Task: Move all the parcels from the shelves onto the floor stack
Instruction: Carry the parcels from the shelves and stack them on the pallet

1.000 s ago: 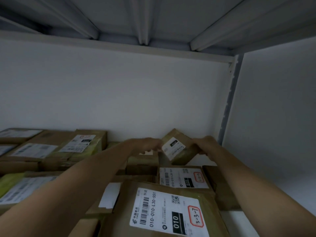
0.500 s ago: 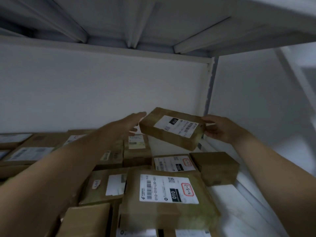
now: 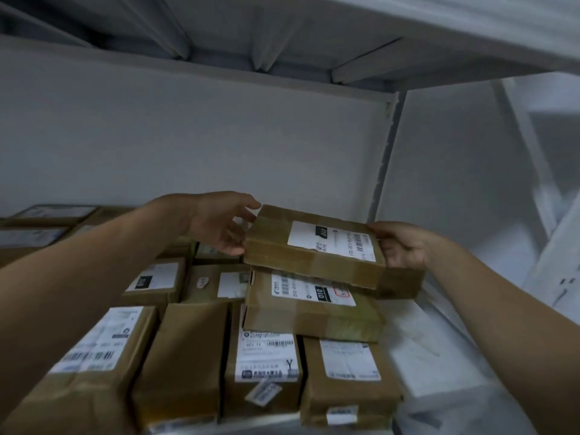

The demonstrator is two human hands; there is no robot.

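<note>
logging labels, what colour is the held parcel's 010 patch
Parcel's patch is black, white digits; head view.

Dim light. Plain white back wall (image 3: 188, 136). Grey ribbed metal underside of upper shelf (image 3: 282, 36) overhead. Slotted grey metal upright post (image 3: 381, 171) in right rear corner. White side wall (image 3: 455, 183) beyond. White shelf board (image 3: 439, 356) below.
</note>
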